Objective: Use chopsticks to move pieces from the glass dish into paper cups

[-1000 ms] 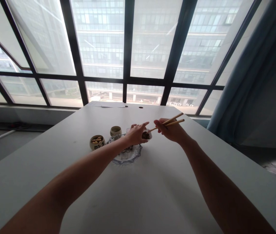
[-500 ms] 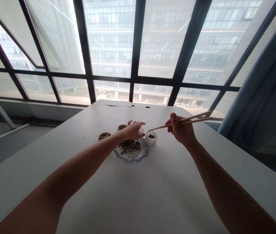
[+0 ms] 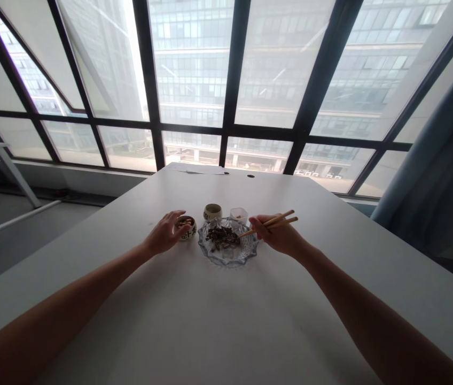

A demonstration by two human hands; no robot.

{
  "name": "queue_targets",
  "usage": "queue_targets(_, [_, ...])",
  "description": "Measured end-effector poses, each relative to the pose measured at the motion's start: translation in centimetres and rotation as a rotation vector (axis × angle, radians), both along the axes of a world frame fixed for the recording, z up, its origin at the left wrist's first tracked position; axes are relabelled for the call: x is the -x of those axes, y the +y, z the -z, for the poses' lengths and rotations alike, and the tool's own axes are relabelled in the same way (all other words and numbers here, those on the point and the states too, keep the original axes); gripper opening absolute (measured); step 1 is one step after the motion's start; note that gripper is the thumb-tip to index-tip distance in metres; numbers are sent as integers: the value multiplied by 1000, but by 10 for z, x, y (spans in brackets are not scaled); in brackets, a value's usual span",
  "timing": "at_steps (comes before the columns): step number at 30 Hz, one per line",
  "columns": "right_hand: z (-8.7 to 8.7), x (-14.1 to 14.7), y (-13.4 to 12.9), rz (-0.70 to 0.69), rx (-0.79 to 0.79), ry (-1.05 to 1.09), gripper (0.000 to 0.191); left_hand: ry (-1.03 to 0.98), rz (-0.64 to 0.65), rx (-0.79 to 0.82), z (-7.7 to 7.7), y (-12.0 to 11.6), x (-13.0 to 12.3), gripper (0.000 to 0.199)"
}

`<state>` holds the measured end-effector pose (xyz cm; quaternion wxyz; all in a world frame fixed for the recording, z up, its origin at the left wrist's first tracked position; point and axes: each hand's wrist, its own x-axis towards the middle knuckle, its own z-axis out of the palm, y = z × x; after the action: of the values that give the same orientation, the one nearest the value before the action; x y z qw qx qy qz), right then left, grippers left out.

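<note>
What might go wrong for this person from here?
Small dark pieces could slip from the chopsticks, whose tips are down in the glass dish, and scatter over its rim.

The left hand is right at the round cup of nuts; a nudge might tip it.

The right hand is close to the clear cup and might knock it.

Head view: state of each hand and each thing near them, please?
Left cup: upright, filled with small pieces.
Back cup: upright, open-topped, contents unclear.
Clear container: upright, something small inside.
Glass dish: dark pieces heaped in it.
Chopsticks: held, tips at the heap.
Right hand: closed on chopsticks.
Left hand: curved at left cup's rim, grip unclear.
</note>
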<state>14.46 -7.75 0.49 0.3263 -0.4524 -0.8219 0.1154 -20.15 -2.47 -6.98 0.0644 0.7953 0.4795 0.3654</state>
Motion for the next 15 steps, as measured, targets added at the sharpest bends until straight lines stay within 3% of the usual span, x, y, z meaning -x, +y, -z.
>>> queue_targets(3, [1, 1, 1, -17, 1, 49, 61, -51, -1, 40, 11, -2, 2, 73])
queue_targets(10, [-9, -13, 13, 220, 153, 532, 69, -103, 20, 64, 27, -1, 2, 80])
queue_targets(12, [-16, -20, 12, 239, 106, 541, 67, -104, 19, 70, 27, -2, 3, 80])
queue_targets(15, [-26, -29, 3, 256, -85, 434, 63, -104, 22, 71, 27, -2, 3, 80])
